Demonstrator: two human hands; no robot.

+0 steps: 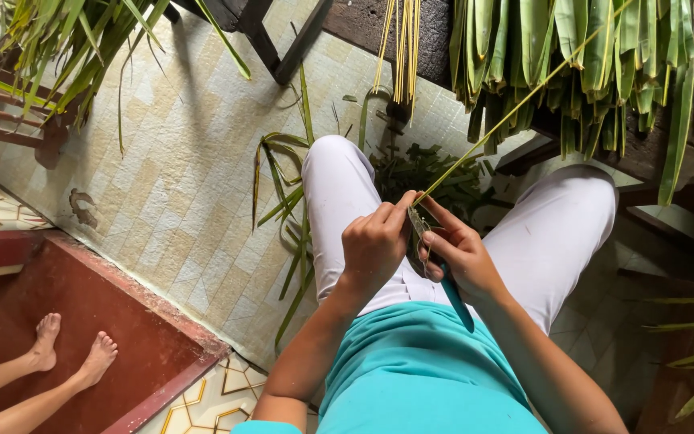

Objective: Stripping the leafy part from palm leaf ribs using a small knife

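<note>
Above my lap, my left hand pinches the near end of a long thin yellow-green leaf rib. The rib slants up and to the right across the hanging leaves. My right hand grips a small knife with a blue-green handle. Its blade lies against the rib just below my left fingertips. Both hands touch each other over my white trousers.
Cut green leaf scraps lie on the tiled floor between my knees. Bundles of long green leaves hang over a dark wooden bench at the top right. Yellow ribs hang beside them. Another person's bare feet rest on a red step at the lower left.
</note>
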